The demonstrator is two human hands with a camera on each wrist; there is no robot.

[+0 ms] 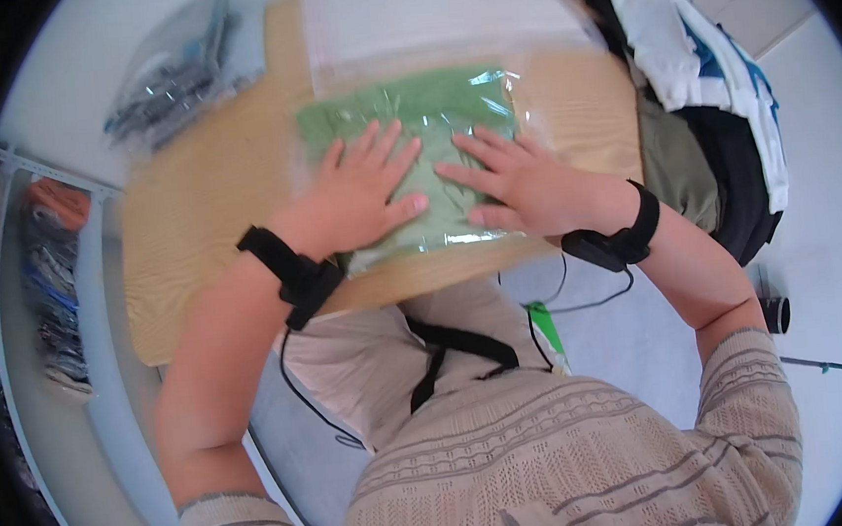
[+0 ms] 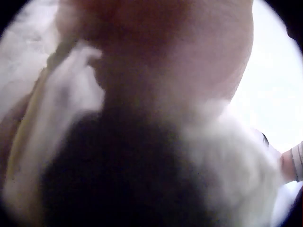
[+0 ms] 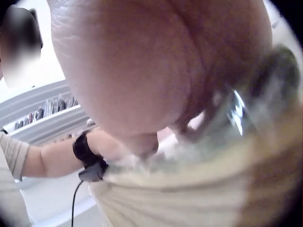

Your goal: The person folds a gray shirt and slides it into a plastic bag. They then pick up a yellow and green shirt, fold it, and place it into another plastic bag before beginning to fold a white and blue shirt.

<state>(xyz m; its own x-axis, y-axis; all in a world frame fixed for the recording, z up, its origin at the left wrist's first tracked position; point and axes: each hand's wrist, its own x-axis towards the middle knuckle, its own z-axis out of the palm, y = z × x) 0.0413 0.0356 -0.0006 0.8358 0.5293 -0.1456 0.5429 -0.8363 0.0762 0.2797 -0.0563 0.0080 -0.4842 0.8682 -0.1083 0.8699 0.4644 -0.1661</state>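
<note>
A green folded item in a clear plastic bag [image 1: 446, 202] lies flat on the wooden table, near its front edge. On its left part rests the left hand [image 1: 361, 189], fingers spread and pointing away from the body. The right hand [image 1: 524, 186] lies on the right part, its spread fingers angled toward the left one. In the right wrist view the palm [image 3: 142, 66] sits over the shiny plastic [image 3: 236, 113]. The left wrist view is blurred, showing mostly the underside of the hand [image 2: 165, 52].
White, clear-edged plastic sheets [image 1: 441, 9] lie at the back of the wooden table [image 1: 199, 201]. Bagged grey items [image 1: 175, 85] are at the back left. Clothes [image 1: 698, 142] hang or lie on the right. A shelf with packed items [image 1: 55, 292] stands at the left.
</note>
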